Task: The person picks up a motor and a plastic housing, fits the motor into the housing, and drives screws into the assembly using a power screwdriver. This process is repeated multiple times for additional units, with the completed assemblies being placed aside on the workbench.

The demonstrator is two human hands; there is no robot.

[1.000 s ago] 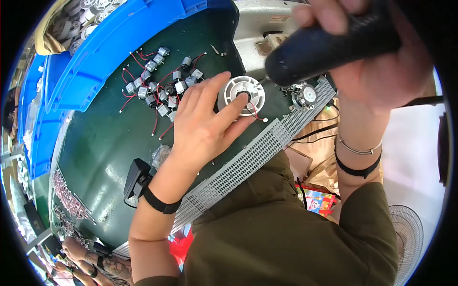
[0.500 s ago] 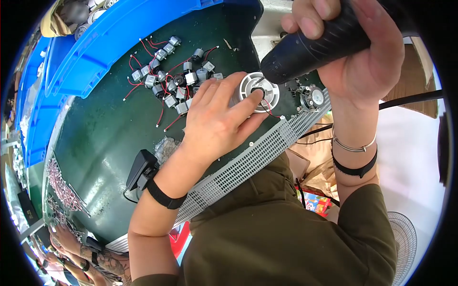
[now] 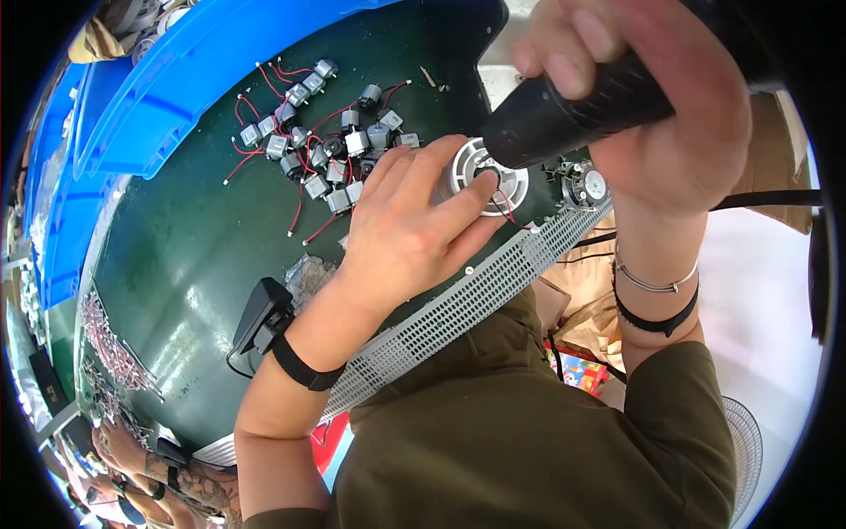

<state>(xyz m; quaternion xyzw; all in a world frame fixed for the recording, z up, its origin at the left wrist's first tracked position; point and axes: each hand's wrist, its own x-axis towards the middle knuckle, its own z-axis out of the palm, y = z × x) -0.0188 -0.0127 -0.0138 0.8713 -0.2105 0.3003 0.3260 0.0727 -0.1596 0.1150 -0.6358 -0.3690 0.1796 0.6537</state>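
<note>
My left hand [image 3: 405, 212] is closed round a white round plastic housing [image 3: 514, 196], its thumb pressed on a dark round part at the housing's centre. A thin red and black wire [image 3: 508, 208] trails out of the housing toward the table edge. Held slantwise in my right hand [image 3: 674, 132] is a black electric screwdriver [image 3: 573, 115]. Its nose is over the housing, with the bit pointing down inside the rim; whether the bit touches a screw cannot be made out. Just left of the housing lie several small motors [image 3: 356, 144] with red wires.
Right of the housing sits a round metal piece [image 3: 586, 185] with small screws about it. A perforated metal strip [image 3: 458, 309] edges the green table [image 3: 176, 256]. Blue bins [image 3: 176, 97] line the far side. A black device [image 3: 264, 313] stands beside my left forearm. Another person's hand [image 3: 119, 445] is at lower left.
My left hand and the housing have shifted slightly right. The screwdriver's nose sits a little lower, with my right hand lower too. Both grips are unchanged.
</note>
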